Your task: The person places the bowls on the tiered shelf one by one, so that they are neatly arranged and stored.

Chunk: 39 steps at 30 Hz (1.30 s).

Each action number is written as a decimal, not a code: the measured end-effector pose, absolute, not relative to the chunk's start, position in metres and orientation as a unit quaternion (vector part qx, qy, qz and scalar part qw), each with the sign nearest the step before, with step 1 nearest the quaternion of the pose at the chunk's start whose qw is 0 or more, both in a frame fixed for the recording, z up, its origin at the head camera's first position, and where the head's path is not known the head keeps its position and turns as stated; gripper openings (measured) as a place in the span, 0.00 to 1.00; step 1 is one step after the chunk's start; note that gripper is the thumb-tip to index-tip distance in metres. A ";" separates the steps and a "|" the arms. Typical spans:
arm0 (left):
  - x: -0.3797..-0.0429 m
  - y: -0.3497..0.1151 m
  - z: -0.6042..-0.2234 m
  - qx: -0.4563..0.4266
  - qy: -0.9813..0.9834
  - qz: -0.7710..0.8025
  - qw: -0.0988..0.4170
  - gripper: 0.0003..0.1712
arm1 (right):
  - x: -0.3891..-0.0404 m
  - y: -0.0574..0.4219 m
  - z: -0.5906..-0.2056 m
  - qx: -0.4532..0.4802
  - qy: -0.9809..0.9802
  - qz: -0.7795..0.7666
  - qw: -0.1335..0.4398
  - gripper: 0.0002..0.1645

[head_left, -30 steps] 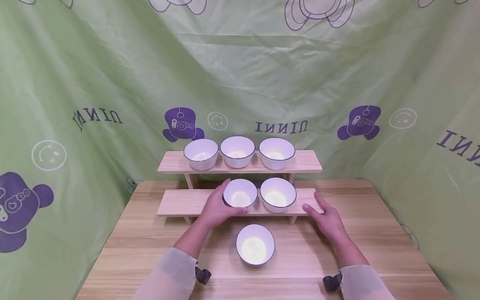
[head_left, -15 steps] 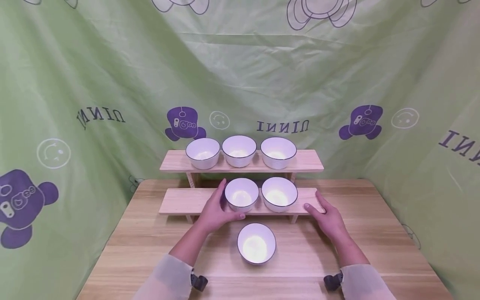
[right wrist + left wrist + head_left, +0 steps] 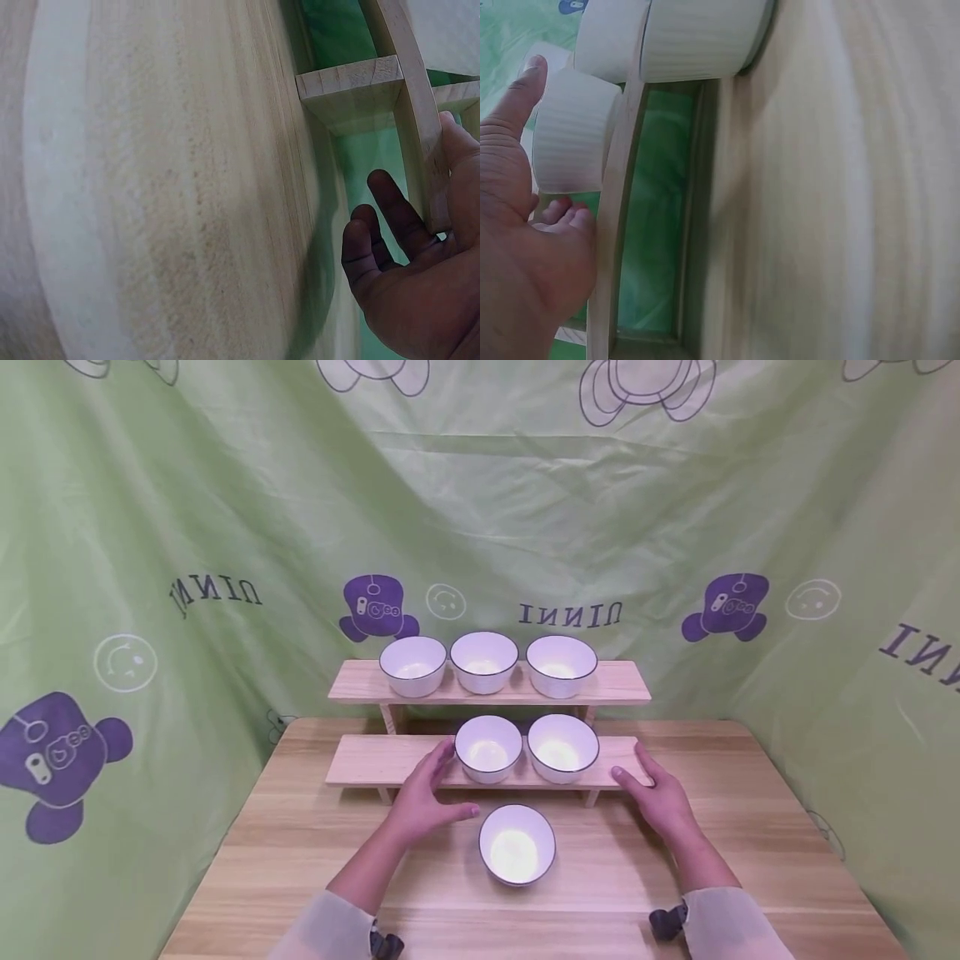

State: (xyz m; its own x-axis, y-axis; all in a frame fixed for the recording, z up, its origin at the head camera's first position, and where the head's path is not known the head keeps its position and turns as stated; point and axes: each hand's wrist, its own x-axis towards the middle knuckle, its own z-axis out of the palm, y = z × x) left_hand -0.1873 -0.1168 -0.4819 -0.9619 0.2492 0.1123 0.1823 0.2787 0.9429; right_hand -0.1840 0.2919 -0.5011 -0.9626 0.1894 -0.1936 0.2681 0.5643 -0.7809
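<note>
On the lower tier of a wooden display stand (image 3: 390, 762) sit two white, dark-rimmed bowls, a left one (image 3: 489, 750) and a right one (image 3: 564, 750). My left hand (image 3: 422, 803) is beside the left bowl, fingers near its left side, thumb stretched out in front and apart from it. The left wrist view has that bowl (image 3: 574, 135) between spread thumb and fingers. My right hand (image 3: 663, 802) grips the lower tier's right end, thumb on top; in the right wrist view several fingers (image 3: 394, 214) reach under the board (image 3: 420, 127). Another white bowl (image 3: 517, 845) rests on the table in front.
The upper tier (image 3: 618, 681) carries a row of three matching bowls, left (image 3: 412, 668), middle (image 3: 484, 663) and right (image 3: 562, 668). Beneath everything is a wood-grain table (image 3: 592, 893). Green printed cloth (image 3: 480, 527) hangs behind and at both sides.
My left hand has let go of the left lower bowl and drawn back left and toward me, its thumb leaving the rim. The right hand keeps its place on the shelf end.
</note>
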 end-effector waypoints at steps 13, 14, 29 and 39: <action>-0.161 -0.122 -0.492 0.132 0.790 0.597 0.044 0.63 | -0.184 0.294 -0.502 0.125 0.884 -0.449 0.039 0.60; -0.159 -0.122 -0.493 0.135 0.790 0.597 0.043 0.62 | -0.184 0.294 -0.503 0.125 0.884 -0.449 0.040 0.60; -0.151 -0.113 -0.502 0.220 0.789 0.570 0.070 0.60 | -0.183 0.293 -0.504 0.127 0.881 -0.453 0.046 0.61; -0.150 -0.101 -0.502 0.261 0.792 0.538 0.122 0.69 | -0.184 0.294 -0.504 0.132 0.879 -0.457 0.045 0.61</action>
State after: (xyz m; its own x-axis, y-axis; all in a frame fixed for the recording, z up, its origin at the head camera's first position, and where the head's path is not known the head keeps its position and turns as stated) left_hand -0.1502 -0.1012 -0.5019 -0.8336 0.5452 0.0886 0.2828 0.2834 0.9163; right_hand -0.1843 0.2938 -0.5038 -0.9609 0.1910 -0.2005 0.2738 0.5481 -0.7903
